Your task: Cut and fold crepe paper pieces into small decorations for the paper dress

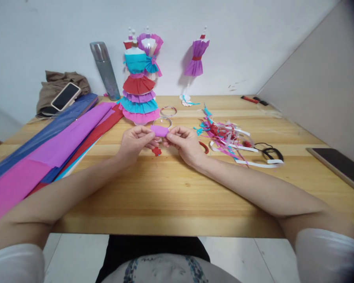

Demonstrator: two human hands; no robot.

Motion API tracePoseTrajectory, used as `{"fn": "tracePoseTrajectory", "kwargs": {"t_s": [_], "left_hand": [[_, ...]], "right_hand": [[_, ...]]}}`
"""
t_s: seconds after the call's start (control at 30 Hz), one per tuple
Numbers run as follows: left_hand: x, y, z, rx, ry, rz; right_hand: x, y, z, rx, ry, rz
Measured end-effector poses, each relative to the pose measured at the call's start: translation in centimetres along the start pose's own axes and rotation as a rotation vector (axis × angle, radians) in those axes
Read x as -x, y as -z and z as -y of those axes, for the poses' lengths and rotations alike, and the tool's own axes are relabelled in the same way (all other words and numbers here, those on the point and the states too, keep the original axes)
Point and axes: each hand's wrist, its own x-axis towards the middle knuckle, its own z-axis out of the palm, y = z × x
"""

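Observation:
A small piece of purple crepe paper [159, 131] is stretched between my two hands above the middle of the table. Its left end is pinched by my left hand [135, 142]; my right hand [184, 143] grips the right end between thumb and fingers. Just below the hands, a red flower-shaped paper piece [156, 151] lies on the wood. Behind them rest two wire rings [168, 111]. Farther back stands a small dress form in a tiered paper dress [138, 84] of turquoise, red, purple and pink.
Rolls of coloured crepe paper [61, 145] lie at left, near a phone [66, 96], a brown cloth [59, 80] and a bottle [105, 70]. Another dress form in purple [197, 59] stands at the wall. Paper scraps [224, 135] and a dark flat device [339, 163] are at right.

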Motion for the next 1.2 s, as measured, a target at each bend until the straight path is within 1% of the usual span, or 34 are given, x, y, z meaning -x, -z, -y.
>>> {"fn": "tracePoseTrajectory", "kwargs": {"t_s": [0.2,0.37,0.57,0.73,0.93,1.2], "left_hand": [[0.25,-0.27,-0.12,-0.035,0.005,-0.024],[0.13,-0.36,-0.06,-0.052,-0.017,-0.054],[0.07,-0.43,0.16,-0.010,0.010,-0.067],[0.04,-0.54,0.09,0.011,0.032,-0.075],[0.03,-0.67,-0.09,-0.001,0.038,-0.109],[0.11,-0.61,-0.11,-0.026,0.037,-0.100]], "right_hand": [[-0.02,0.18,-0.12,0.085,0.056,-0.007],[0.06,0.15,-0.08,0.195,0.127,-0.042],[0.05,0.28,-0.29,0.251,0.154,-0.066],[-0.03,0.18,-0.46,0.238,0.164,-0.078],[0.02,0.07,-0.36,0.200,0.142,-0.067],[0.03,0.11,-0.49,0.163,0.133,-0.052]]}}
